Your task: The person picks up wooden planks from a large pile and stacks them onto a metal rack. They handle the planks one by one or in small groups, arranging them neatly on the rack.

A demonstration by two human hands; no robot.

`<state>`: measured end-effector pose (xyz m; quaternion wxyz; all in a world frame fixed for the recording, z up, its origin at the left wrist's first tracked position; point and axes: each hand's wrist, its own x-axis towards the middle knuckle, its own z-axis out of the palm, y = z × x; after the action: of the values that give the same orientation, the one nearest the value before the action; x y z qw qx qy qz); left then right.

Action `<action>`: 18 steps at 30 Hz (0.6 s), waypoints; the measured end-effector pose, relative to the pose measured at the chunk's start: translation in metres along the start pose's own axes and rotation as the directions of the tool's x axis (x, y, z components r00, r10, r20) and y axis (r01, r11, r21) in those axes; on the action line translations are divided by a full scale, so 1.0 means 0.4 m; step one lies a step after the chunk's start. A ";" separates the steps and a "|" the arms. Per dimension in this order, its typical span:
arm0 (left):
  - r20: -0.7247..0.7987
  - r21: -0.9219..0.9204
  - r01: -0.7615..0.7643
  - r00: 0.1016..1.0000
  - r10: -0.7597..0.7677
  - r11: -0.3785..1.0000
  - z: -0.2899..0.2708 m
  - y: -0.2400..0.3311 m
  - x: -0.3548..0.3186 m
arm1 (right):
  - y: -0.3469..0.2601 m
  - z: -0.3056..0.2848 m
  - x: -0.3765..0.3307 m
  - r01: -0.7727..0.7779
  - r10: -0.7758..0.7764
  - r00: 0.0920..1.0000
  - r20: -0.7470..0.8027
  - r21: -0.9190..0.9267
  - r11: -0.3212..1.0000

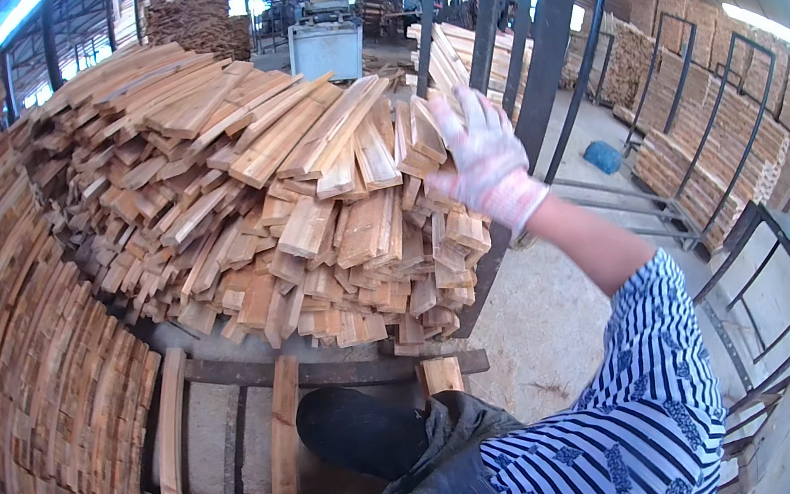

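Gloved right hand [482, 162] grips rough wooden slats [307, 199].

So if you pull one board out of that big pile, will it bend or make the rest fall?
Probably stiff: the boards look like flat cut wood. The pile is loose and uneven, so neighbours could slide. The gloved right hand rests on top; a short board likely lifts easily.
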<state>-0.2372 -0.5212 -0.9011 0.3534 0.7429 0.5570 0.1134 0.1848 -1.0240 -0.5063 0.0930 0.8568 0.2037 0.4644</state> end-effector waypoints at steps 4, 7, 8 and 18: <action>-0.008 -0.378 -0.499 0.844 0.536 0.780 0.031 0.334 0.001 | -0.006 0.083 -0.109 -0.146 0.181 0.981 -0.068 0.347 0.926; 0.099 -0.264 -0.834 0.475 0.874 0.484 0.031 0.619 -0.132 | -0.053 0.108 -0.264 0.230 -0.195 0.971 -0.139 0.315 0.921; 0.136 -0.297 -0.867 0.377 0.916 0.400 0.053 0.680 -0.159 | -0.048 0.113 -0.277 0.200 -0.148 0.972 -0.185 0.300 0.933; 0.221 -0.436 -0.900 -0.111 0.969 -0.004 0.180 0.949 -0.382 | 0.142 0.173 -0.095 0.182 -0.173 0.982 0.076 -0.138 0.973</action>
<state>0.0331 -0.7381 -0.6715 0.3420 0.8875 -0.2483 0.1838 0.2390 -1.0895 -0.5534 0.2025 0.8404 0.2423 0.4405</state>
